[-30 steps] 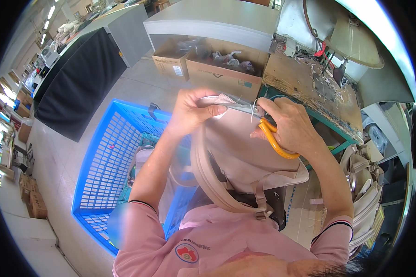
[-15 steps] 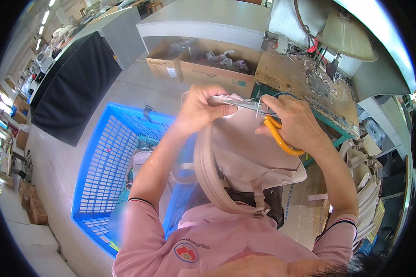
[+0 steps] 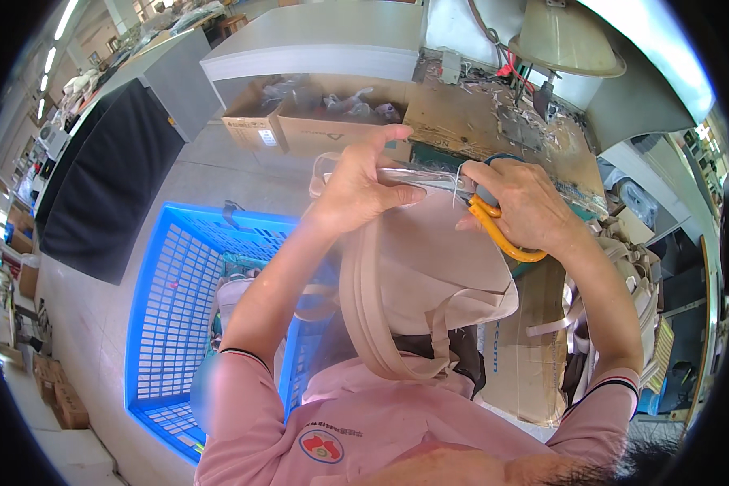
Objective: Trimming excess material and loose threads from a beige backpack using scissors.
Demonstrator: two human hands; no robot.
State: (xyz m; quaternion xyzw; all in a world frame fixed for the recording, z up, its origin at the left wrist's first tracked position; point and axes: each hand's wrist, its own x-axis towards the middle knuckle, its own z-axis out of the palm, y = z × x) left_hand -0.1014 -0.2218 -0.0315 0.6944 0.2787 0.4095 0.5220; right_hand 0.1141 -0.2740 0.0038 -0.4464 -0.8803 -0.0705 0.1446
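One black cloth (image 3: 109,182): hung down the front of a grey cabinet (image 3: 170,89), far left.
Crate (image 3: 259,223): blue plastic, open-topped, slotted walls; on the floor (image 3: 97,312) beside the left forearm; cloth items (image 3: 236,292) inside, partly hidden by that arm.
Cartons (image 3: 255,134): two, brown, open, side by side; clear plastic in both; below the grey counter (image 3: 316,36).
Left hand (image 3: 356,190): grasping the bag's top edge; thumb laid on the near side, forefinger raised.
Bag (image 3: 421,255): beige; upright before the chest, top edge pinched at the left hand; straps along the lower part.
Thread (image 3: 459,185): white, thin, looped by the blades, close to the right fingers.
Scissors (image 3: 506,239): orange-yellow handle; blades (image 3: 429,176) pointing left along the bag's top edge, toward the left thumb; whether parted, cannot tell.
Right hand (image 3: 526,198): closed round the scissors' handle.
Wooden counter (image 3: 462,121): worn, strewn with scraps, beyond the right hand.
Pile (image 3: 636,283): beige pieces and straps, heaped beyond the right forearm.
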